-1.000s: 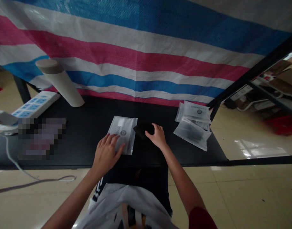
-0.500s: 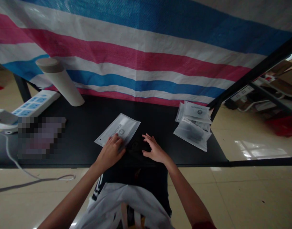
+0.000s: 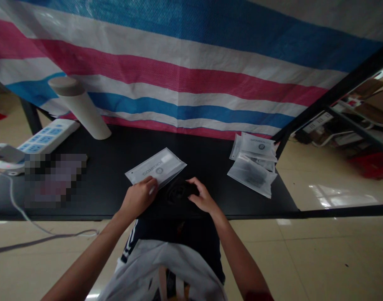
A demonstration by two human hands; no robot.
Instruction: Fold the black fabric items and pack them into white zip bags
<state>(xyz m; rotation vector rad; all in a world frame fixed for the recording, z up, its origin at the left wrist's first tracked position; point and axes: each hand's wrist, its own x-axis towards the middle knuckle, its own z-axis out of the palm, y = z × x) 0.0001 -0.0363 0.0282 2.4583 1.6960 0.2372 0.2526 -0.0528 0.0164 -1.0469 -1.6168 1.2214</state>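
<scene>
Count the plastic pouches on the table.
At least 4: one pouch touching the left hand; three in the right pile: top pouch, frosted pouch, rear pouch. The pile may hide more.

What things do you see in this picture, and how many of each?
striped woven plastic sheet: one, blue, white and pink, behind the table
black table top: one, black, under the items
beige cardboard tube: one, beige, leaning at back left
white plastic power strip: one, white with blue sockets, at left
pixelated patch: one, colour unclear, at left
frosted plastic bag: one, whitish, table centre
pile of frosted plastic bags: several, whitish, at right
soft black item: one, black, front centre
left hand: one, on the bag's edge
right hand: one, on the black item
</scene>
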